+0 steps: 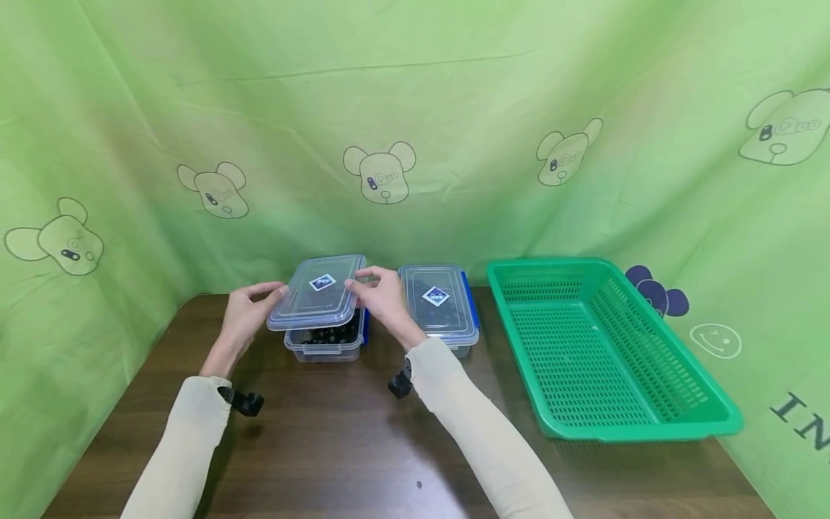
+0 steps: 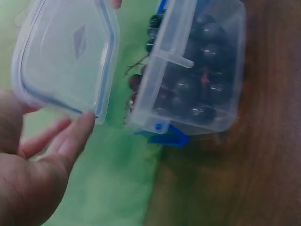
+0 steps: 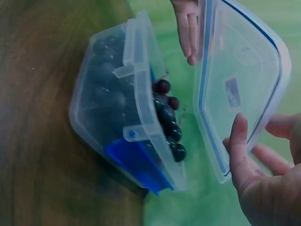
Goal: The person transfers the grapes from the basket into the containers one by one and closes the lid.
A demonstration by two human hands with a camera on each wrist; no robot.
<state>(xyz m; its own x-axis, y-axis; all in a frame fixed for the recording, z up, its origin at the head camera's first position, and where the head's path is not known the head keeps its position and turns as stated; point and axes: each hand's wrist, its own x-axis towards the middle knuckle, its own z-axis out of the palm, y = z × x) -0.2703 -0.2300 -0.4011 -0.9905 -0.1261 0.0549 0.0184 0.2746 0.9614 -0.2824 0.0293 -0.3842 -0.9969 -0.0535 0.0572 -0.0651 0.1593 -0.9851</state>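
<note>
A clear plastic lid (image 1: pixel 306 303) with a diamond-shaped label is raised and tilted over a clear food container (image 1: pixel 324 353). My left hand (image 1: pixel 243 317) pinches the lid's left edge, thumb on one face and fingers on the other. At its right edge, my right hand (image 1: pixel 387 299) grips the lid in the same way. Dark grapes (image 3: pixel 165 115) fill the container and rise slightly over its rim, with bits of stem showing in both wrist views. A blue side latch (image 3: pixel 136 162) hangs unfastened from the container.
A second container (image 1: pixel 441 317) with its lid on and a blue latch stands just right of my right hand. Farther right is a large green plastic basket (image 1: pixel 532 375). The brown table (image 1: pixel 337 447) meets a green curtain (image 1: pixel 454 86) at the back and sides.
</note>
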